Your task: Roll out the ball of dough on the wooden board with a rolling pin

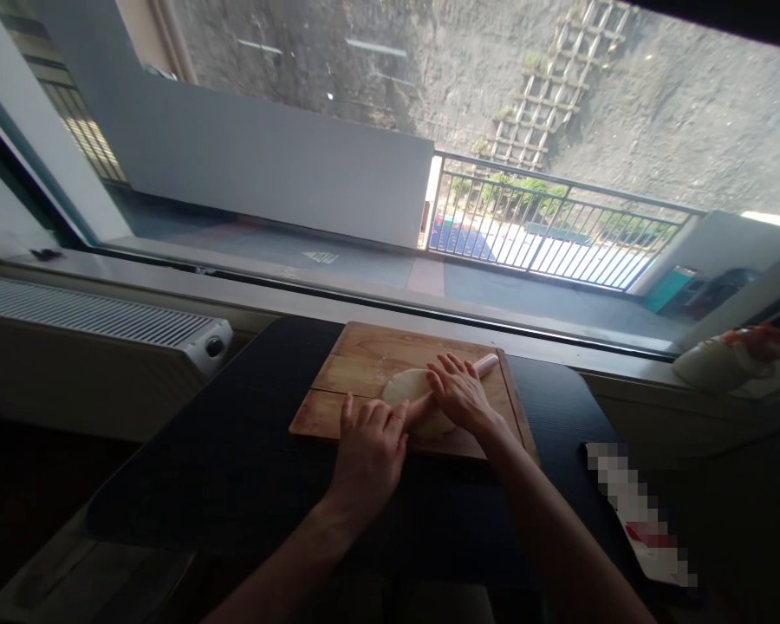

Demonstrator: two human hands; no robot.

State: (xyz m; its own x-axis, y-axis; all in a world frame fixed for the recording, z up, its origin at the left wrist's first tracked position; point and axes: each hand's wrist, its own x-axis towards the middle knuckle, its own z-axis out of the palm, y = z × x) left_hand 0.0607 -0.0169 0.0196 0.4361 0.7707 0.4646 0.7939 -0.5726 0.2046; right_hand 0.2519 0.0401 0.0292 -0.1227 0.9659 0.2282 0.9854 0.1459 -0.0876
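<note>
A wooden rolling pin (421, 411) lies slantwise across a flat, pale round of dough (404, 385) on a wooden board (357, 351). My left hand (372, 442) covers the pin's near end, its fingers bent over it and one finger sticking up apart. Higher along the pin, my right hand (460, 394) presses down with its palm, the fingers spread and stretched past the wood. Beyond those fingers the pin's far end shows bare. Part of the dough is hidden under the pin and my right hand.
The board rests on a dark table (221, 451) against a window sill (377, 319). A white radiator (104, 338) stands at the left. On the table's right edge is a blurred-out flat object (643, 520). A pale jar (721, 364) sits on the sill at the right.
</note>
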